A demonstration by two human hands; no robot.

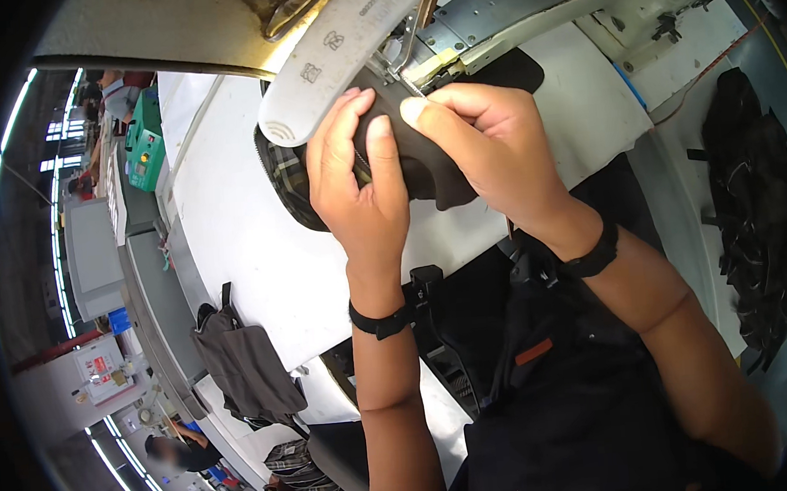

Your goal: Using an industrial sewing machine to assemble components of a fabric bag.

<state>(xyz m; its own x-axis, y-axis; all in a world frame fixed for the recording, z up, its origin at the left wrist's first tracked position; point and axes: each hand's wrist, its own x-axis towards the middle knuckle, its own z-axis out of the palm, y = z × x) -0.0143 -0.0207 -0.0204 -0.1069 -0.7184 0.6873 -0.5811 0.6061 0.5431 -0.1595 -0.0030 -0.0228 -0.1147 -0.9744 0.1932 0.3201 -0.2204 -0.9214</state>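
Where the scene is widest, a white work table (pixel 269 286), smooth-topped, running from the left side to the far right. Sewing machine (pixel 497 24), metal, at the far side of the table, its stitching parts just beyond the hands. Heap of black bags (pixel 756 211), straps loose, at the right, apart from the table. Apron or garment (pixel 570 416), black, on the person's body, at the near side. Bag (pixel 251 365), grey-brown, at the near left edge of the table. Curved cover (pixel 326 63), pale grey, with dark markings, at the far side, above and left of the stitching parts. Dark fabric piece (pixel 439 174), on the table under both hands, its far part at the stitching parts. Plaid cloth (pixel 291 184), dark, zip-edged, just left of the fabric piece and partly hidden by the left hand. Case (pixel 143 140), green, far left.

Left hand (pixel 356 170): laid over the fabric piece, thumb a little apart from the fingers; whether it pinches any cloth cannot be told. Right hand (pixel 501 147): thumb and forefinger brought together on the piece's far edge, beside the stitching parts. Wristbands, two, black: one left (pixel 381 322), one right (pixel 597 251). Patch (pixel 533 352), brown, on the black cloth, near side.
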